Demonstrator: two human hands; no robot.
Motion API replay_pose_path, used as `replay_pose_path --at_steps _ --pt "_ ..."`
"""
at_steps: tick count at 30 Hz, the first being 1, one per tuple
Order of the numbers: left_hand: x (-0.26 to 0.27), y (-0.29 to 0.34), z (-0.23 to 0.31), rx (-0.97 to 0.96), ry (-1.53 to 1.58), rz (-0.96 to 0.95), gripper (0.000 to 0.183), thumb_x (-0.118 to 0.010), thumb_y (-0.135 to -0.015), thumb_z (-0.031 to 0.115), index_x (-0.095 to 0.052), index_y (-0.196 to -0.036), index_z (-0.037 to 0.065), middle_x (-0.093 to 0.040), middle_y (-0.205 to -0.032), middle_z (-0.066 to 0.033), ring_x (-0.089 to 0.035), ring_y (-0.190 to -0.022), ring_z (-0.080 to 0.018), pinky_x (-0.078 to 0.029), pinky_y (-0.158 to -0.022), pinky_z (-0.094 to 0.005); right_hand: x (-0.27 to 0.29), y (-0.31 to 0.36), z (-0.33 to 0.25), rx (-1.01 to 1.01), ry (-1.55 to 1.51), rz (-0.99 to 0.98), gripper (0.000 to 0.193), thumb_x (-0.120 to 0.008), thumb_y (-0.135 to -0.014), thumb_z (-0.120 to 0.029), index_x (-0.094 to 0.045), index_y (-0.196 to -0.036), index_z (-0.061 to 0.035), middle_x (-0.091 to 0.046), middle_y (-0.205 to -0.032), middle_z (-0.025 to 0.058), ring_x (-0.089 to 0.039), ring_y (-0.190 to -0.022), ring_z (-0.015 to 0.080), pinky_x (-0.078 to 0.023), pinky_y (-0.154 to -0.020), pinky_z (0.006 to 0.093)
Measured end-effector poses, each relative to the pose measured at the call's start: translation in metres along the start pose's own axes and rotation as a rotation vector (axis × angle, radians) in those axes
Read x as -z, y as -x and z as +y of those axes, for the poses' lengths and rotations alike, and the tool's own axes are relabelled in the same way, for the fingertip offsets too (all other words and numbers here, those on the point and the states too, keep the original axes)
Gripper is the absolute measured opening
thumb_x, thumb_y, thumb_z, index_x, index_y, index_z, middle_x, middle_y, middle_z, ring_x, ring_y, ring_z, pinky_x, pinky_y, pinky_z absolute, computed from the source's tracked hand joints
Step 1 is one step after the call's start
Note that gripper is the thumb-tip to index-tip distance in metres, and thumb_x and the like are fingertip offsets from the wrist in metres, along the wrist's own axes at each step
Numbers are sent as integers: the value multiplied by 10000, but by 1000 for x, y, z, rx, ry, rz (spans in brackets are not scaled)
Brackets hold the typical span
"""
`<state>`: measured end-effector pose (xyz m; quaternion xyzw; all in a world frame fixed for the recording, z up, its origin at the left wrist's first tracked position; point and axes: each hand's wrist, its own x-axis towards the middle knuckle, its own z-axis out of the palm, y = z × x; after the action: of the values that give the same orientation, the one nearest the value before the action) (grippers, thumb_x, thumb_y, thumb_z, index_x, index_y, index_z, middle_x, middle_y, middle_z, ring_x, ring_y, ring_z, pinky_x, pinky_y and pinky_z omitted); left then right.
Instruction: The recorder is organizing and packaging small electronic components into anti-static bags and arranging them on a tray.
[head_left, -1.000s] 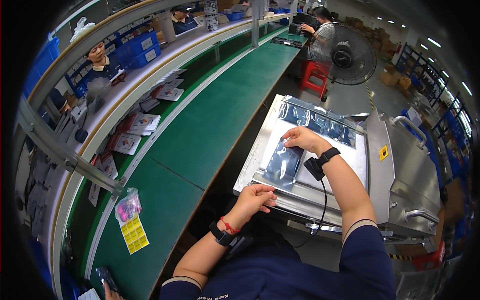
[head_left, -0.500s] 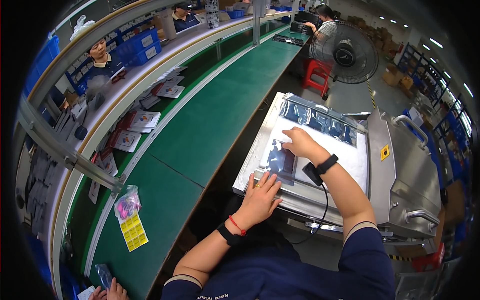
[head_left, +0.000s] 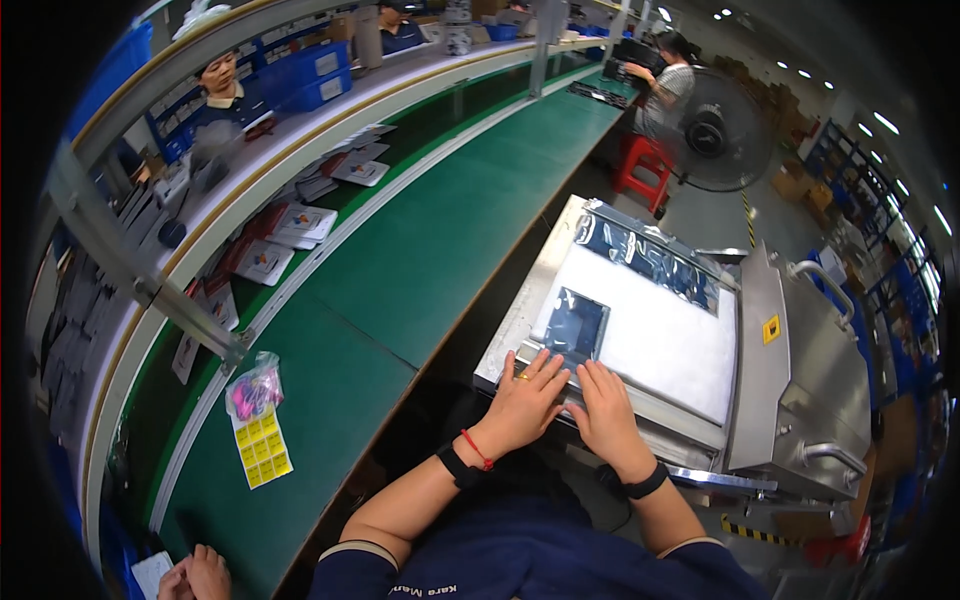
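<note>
**Both hands flat at the near edge of the sealing machine**

At the bench to the person's right stands a stainless-steel sealing machine (head_left: 800, 370), its white work surface (head_left: 660, 330) tilted away from the viewer. Left of it runs a long green conveyor belt (head_left: 440, 230), curving off toward the far end of the hall, with a raised shelf rail beyond it carrying printed cards (head_left: 300, 225) and blue bins (head_left: 290, 75). A standing fan (head_left: 715, 130) sits past the machine, beside a red stool (head_left: 645, 160).

On the white surface: a long shiny foil bag (head_left: 650, 250) lies along the far edge; a smaller dark foil pouch (head_left: 575, 325) lies near the front edge, just beyond the fingertips.

Left hand (head_left: 525, 400): palm down, fingers spread and extended, resting on the metal front bar of the machine; grips nothing. Red cord and dark band at the wrist.

Right hand (head_left: 605, 410): palm down just beside the left, fingers straight and together, tips at the pouch's near edge; grips nothing. Dark wristband with a cable.

On the belt near the person: a yellow label sheet (head_left: 262, 448) and a small clear bag with pink contents (head_left: 252, 388).
</note>
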<state>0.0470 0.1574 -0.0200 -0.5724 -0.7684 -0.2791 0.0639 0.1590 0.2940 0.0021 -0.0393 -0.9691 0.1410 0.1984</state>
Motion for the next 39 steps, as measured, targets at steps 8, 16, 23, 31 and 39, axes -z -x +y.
replay_pose_path --at_steps 8,16,23,31,39 --pt "20 48 8 78 116 219 440 -671 -739 203 -530 -1136 76 -446 -1264 -168 -372 -1253 -300 -290 -985 -511 -33 21 5 69 163 105 547 -547 -807 -199 -411 -1256 83 -413 -1292 268 -354 -1226 426 -217 -1045 498" --pt "113 162 18 459 -33 482 311 -647 -771 181 -580 -1043 45 -508 -1181 -158 -422 -1197 -337 -321 -993 -480 -1 14 -23 136 188 263 542 -584 -845 -323 -476 -1231 41 -469 -1233 270 -457 -1119 437 -366 -946 482" --pt "176 235 44 817 -216 732 191 -660 -770 111 -633 -933 15 -629 -1024 -130 -576 -1027 -291 -444 -891 -380 -6 -11 -54 209 -14 237 516 -613 -826 -314 -502 -1209 14 -486 -1204 264 -463 -1104 431 -360 -942 495" --pt "236 254 21 862 -455 587 258 -616 -768 67 -591 -1014 -9 -602 -999 -183 -538 -1024 -359 -416 -911 -415 -10 -15 -74 314 -153 260 338 -638 -787 -183 -590 -1072 -6 -524 -1167 222 -486 -1080 401 -366 -933 477" --pt "272 254 -27 1286 -357 260 457 -659 -734 132 -543 -1140 -43 -580 -1105 -226 -531 -1067 -360 -435 -902 -387 -4 -10 -66 274 -203 268 278 -624 -807 -201 -632 -986 12 -552 -1131 215 -495 -1059 401 -368 -913 478"
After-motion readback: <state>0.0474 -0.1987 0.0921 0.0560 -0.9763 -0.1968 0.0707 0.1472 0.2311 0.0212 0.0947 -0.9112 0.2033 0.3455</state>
